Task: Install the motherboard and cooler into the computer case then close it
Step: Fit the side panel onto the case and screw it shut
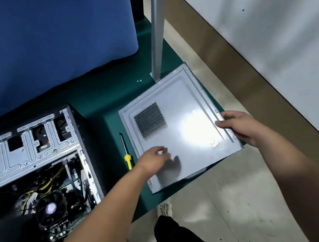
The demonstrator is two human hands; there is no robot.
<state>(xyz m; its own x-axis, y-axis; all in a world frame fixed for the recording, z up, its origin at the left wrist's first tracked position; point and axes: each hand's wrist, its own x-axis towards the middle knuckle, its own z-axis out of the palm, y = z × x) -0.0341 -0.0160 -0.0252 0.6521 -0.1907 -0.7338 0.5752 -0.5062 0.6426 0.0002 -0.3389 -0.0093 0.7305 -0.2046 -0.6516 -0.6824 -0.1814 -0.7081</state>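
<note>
The open computer case (35, 150) lies on its side at the left of the green table. Inside it sit the motherboard (75, 184) and a black cooler fan (51, 209) with cables around them. The grey side panel (178, 126), with a mesh vent, lies at the table's right corner, partly past the edge. My right hand (237, 126) grips the panel's right rim. Over the panel's near left part is my left hand (155, 158), blurred, fingers spread; whether it touches the metal I cannot tell.
A screwdriver (126, 152) with a yellow handle lies between case and panel. A blue partition (41, 45) stands behind the case. A metal post (156, 29) rises at the table's far right corner. Floor and my legs show below the table edge (146, 210).
</note>
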